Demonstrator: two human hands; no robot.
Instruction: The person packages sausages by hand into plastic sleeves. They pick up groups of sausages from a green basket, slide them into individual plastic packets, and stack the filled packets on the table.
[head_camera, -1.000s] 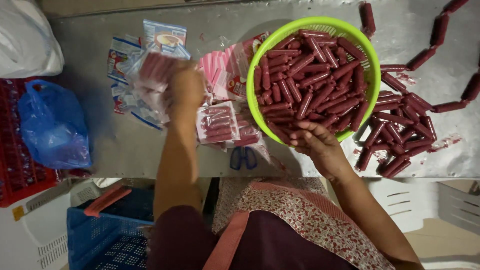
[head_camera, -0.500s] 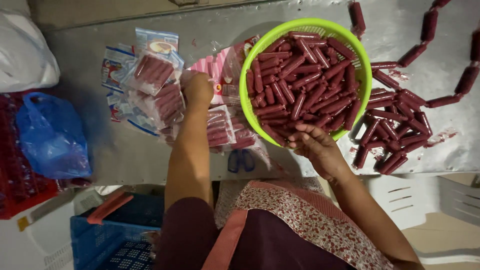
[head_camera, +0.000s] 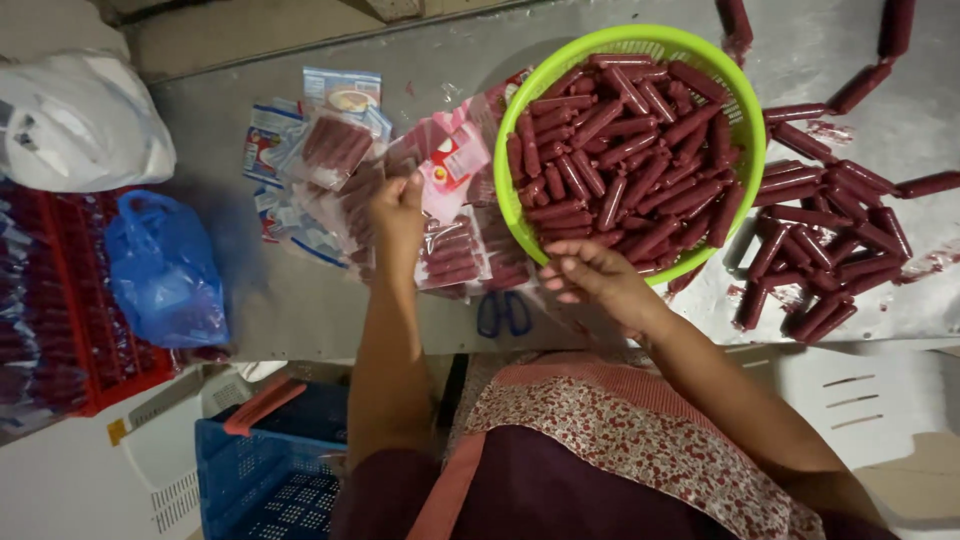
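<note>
A lime-green round basket (head_camera: 745, 130) heaped with dark red sausages (head_camera: 620, 150) stands on the steel table (head_camera: 300, 300). My right hand (head_camera: 595, 280) rests at the basket's near rim, fingers spread over the nearest sausages and holding nothing. Left of the basket lies a pile of clear and pink plastic packets (head_camera: 450, 250), some filled with sausages. My left hand (head_camera: 400, 212) is down on that pile, its fingers closed on the edge of a pink packet (head_camera: 452, 165).
Loose sausages (head_camera: 830, 250) are strewn over the table right of the basket. Blue-handled scissors (head_camera: 505, 312) lie at the near edge. At the left are a white bag (head_camera: 80, 120), a blue bag (head_camera: 165, 270) and a red crate (head_camera: 60, 300). A blue crate (head_camera: 265, 470) sits below.
My left hand, which held a filled packet up over the pile, has come down and to the right onto the packets. My right hand has stayed at the basket's near rim.
</note>
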